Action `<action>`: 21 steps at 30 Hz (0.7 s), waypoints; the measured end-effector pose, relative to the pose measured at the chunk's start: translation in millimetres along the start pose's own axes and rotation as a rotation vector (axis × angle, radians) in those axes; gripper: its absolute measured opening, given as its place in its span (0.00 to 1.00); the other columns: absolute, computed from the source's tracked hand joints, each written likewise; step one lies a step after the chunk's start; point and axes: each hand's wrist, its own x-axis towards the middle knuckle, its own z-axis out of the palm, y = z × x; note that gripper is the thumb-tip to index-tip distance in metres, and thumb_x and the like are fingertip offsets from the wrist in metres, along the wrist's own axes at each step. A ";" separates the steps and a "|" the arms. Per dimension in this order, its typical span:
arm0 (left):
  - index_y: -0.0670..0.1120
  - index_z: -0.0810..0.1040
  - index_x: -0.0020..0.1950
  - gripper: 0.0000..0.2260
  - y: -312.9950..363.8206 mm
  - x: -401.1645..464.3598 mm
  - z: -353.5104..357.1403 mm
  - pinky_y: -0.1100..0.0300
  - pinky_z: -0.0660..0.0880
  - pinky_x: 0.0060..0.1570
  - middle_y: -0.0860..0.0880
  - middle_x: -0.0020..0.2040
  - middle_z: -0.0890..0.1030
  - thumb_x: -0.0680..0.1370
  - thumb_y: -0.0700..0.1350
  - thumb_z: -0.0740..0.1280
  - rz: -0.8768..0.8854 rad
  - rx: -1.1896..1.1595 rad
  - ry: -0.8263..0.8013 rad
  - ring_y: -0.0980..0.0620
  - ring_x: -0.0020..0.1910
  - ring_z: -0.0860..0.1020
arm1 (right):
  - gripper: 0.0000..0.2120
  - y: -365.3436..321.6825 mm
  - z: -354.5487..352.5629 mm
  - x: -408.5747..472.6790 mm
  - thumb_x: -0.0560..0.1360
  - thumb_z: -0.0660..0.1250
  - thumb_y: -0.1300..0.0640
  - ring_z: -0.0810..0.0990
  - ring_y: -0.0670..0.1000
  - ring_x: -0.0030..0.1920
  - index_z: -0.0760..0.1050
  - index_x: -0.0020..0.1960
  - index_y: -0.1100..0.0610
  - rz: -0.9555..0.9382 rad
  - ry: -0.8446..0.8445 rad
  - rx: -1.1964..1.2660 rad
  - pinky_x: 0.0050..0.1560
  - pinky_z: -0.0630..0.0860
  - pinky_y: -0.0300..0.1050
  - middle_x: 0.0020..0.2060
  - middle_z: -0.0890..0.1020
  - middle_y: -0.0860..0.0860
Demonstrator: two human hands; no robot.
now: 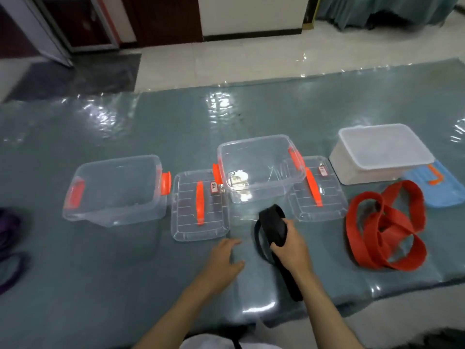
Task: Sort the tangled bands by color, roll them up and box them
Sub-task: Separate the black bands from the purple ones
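Near the lower centre of the frame, the right hand (289, 245) has its grip curled round a partly rolled black band (273, 224), whose loose tail trails toward the bottom edge. The left hand (225, 258) lies open and flat on the surface (125, 273) beside it. Just above stands an open clear box (261, 167). The one-handed roll could spring loose. At right the red band (385, 227) lies looped, seemingly still tangled; purple bands (8, 245) sit at far left
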 end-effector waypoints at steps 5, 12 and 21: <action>0.47 0.77 0.71 0.20 -21.8 -5.3 -21.4 0.57 0.66 0.70 0.47 0.68 0.76 0.79 0.47 0.69 0.001 0.229 0.045 0.46 0.69 0.73 | 0.46 13.1 22.0 17.3 0.73 0.75 0.43 0.71 0.61 0.70 0.52 0.83 0.48 0.024 -0.072 -0.271 0.67 0.73 0.58 0.70 0.72 0.58; 0.46 0.80 0.66 0.19 -72.6 -38.5 -68.9 0.46 0.78 0.61 0.46 0.63 0.80 0.76 0.49 0.69 -0.031 0.393 0.234 0.43 0.62 0.79 | 0.36 -38.2 49.4 -3.8 0.77 0.71 0.49 0.55 0.62 0.82 0.60 0.80 0.51 -0.224 0.154 -0.410 0.78 0.58 0.63 0.80 0.60 0.59; 0.43 0.81 0.60 0.18 -160.8 -81.6 -158.9 0.47 0.82 0.49 0.42 0.57 0.82 0.72 0.46 0.70 -0.030 0.583 0.456 0.39 0.53 0.81 | 0.13 -129.2 140.5 -62.6 0.72 0.71 0.58 0.82 0.57 0.52 0.80 0.57 0.53 -0.659 -0.035 -0.395 0.50 0.79 0.52 0.52 0.82 0.51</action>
